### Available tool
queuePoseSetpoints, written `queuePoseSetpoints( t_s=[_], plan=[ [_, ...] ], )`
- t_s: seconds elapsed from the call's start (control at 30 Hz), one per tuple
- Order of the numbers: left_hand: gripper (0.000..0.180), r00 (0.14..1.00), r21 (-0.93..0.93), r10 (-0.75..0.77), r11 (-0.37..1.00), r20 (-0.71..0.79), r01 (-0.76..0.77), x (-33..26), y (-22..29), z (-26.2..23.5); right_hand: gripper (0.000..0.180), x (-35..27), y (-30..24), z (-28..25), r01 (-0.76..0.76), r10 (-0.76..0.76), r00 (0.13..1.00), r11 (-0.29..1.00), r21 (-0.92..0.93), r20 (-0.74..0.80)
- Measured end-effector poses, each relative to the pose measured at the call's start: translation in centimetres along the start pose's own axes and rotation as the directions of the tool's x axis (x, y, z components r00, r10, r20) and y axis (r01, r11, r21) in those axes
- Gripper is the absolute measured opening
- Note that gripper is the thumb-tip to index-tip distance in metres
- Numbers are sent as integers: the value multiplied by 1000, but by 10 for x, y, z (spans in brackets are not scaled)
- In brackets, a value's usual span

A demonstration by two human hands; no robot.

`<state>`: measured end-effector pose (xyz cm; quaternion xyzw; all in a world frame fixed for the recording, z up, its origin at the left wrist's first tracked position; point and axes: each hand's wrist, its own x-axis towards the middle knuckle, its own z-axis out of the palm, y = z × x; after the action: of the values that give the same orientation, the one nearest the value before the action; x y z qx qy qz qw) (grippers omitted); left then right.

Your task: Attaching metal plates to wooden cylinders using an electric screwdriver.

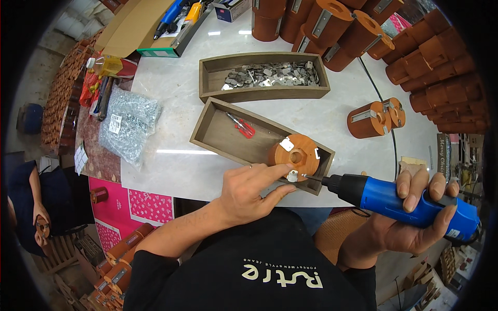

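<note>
A round orange wooden piece (295, 154) with a centre hole stands at the near end of a long wooden tray (218, 133). My left hand (249, 187) pinches a small metal plate (292, 176) against the piece's lower edge. My right hand (415, 212) grips a blue and black electric screwdriver (399, 199), whose bit tip touches that plate from the right. A second metal plate (287, 144) sits on the piece's top face.
A second wooden tray (212, 78) holds several metal plates. Red-handled pliers (244, 127) lie in the near tray. A bag of screws (129, 122) lies left. Many brown cylinders (436, 72) crowd the far right; two (376, 118) stand apart. Another person (31, 207) sits at left.
</note>
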<state>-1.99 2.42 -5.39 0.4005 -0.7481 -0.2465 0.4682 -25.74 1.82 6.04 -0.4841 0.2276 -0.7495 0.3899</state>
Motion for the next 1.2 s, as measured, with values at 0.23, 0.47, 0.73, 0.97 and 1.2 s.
queuePoseSetpoints(
  t_s=[0.23,0.47,0.73,0.97,1.2],
  plan=[
    [31,994,8,-40,999,99,40,6,-2,-2,30,2,0,14,-34,38,998,998,-62,57],
    [34,992,-75,-75,994,103,83,6,-4,-1,36,2,13,12,2,-1,995,1000,-7,101],
    [36,987,-225,-156,961,45,162,11,4,-3,34,3,13,12,-15,14,997,1000,22,76],
    [18,995,-197,-88,976,38,93,17,5,1,34,5,9,11,-42,40,999,997,64,32],
    [16,999,-109,-3,994,43,7,17,7,0,34,6,8,16,-49,47,997,998,46,55]
  ],
)
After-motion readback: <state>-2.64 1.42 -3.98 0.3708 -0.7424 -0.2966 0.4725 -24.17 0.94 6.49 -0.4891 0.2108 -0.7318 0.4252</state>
